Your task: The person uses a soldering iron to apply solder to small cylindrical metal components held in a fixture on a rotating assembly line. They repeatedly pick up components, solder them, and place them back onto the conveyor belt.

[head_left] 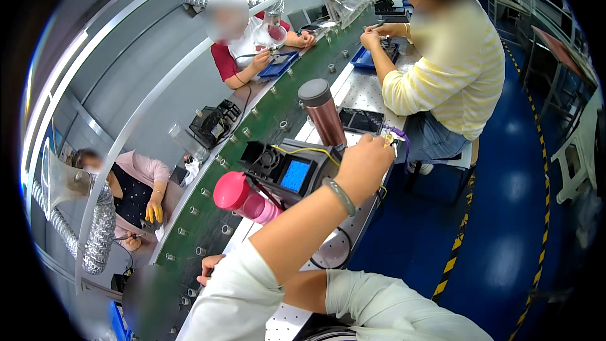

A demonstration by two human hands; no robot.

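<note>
My left hand [366, 159], with a grey-green bangle [341, 197] on its wrist, reaches far to the right across my body. Its fingers are closed on what looks like a bunch of small keys [388, 141] with a purple strap [401, 141], at the bench's right edge. Under the left arm, my right arm crosses to the left. My right hand [209, 268] shows only in part beside the left sleeve, its fingers curled; a dark bit of something shows at them, too small to name.
Close by stand a black device with a blue screen [294, 175], a pink-lidded jar [232, 192], a brown tumbler [323, 113] and a dark phone-like slab [362, 120]. A green conveyor [252, 136] holds several small glass-like cups. Three co-workers sit along it.
</note>
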